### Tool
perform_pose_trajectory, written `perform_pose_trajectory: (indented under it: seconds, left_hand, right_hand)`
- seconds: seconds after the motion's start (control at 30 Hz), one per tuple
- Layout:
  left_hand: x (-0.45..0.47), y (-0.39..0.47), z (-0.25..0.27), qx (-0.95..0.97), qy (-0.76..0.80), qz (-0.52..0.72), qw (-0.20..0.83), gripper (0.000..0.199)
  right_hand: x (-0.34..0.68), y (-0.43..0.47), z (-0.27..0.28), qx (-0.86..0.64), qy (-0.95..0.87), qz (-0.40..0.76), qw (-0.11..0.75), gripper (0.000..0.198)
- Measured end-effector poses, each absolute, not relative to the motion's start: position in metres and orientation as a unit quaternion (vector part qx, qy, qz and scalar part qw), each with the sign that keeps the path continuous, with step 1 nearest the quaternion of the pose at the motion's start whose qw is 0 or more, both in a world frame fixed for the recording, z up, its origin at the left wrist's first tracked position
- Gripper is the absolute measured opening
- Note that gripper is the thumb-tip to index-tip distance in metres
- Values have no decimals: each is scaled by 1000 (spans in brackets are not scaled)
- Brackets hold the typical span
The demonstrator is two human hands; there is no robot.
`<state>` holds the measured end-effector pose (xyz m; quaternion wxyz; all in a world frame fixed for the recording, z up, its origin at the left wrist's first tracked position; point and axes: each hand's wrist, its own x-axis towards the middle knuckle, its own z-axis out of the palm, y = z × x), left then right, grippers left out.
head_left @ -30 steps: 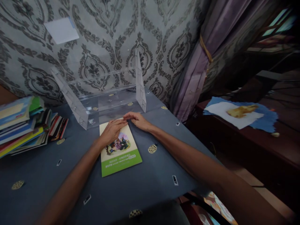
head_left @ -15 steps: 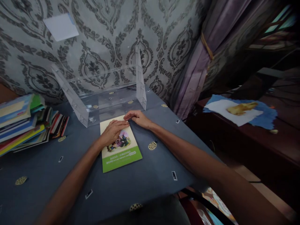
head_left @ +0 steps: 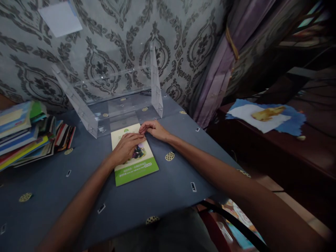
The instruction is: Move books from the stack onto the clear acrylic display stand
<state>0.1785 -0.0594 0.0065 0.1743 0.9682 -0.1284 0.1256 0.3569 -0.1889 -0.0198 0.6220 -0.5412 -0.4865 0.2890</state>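
Note:
A thin book (head_left: pixel 136 173) with a cream cover, a colourful picture and a green band along its near end lies closed on the table. My left hand (head_left: pixel 127 147) rests flat across the cover, fingers stretched to the right and hiding part of the picture. At the book's upper right edge is my right hand (head_left: pixel 154 130), its fingers bent and fingertips drawn together on that edge, close to the left fingertips. Just beyond the book stands a clear plastic rack (head_left: pixel 90 123) with two side panels.
A stack of books (head_left: pixel 22 136) leans at the left of the blue patterned tablecloth (head_left: pixel 86 182). Behind is a patterned wall with a white sheet (head_left: pixel 61 19). A purple curtain (head_left: pixel 214 87) hangs at the right, near a dark red surface bearing a blue cloth (head_left: pixel 294 119).
The view has shifted slightly, so the rack and book sit higher. Both hands have slid a little toward me along the book, and more of its top shows.

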Motion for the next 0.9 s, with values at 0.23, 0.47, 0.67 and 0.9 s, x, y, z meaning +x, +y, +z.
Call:
perform_pose_trajectory:
  seconds: [0.23, 0.47, 0.67, 0.9]
  left_hand:
    - [167, -68, 9, 967, -142, 119, 173, 51]
    - [162, -76, 12, 965, -155, 116, 179, 55]
    - [160, -79, 12, 958, -170, 131, 188, 48]
    - [156, -82, 15, 959, -179, 122, 183, 45]
  right_hand:
    - [346, -204, -19, -541, -488, 293, 620, 40]
    - [337, -214, -18, -547, -489, 289, 615, 40]
    - [333, -221, -19, -551, -490, 284, 613, 42]
    - [332, -223, -19, -552, -493, 283, 610, 40]
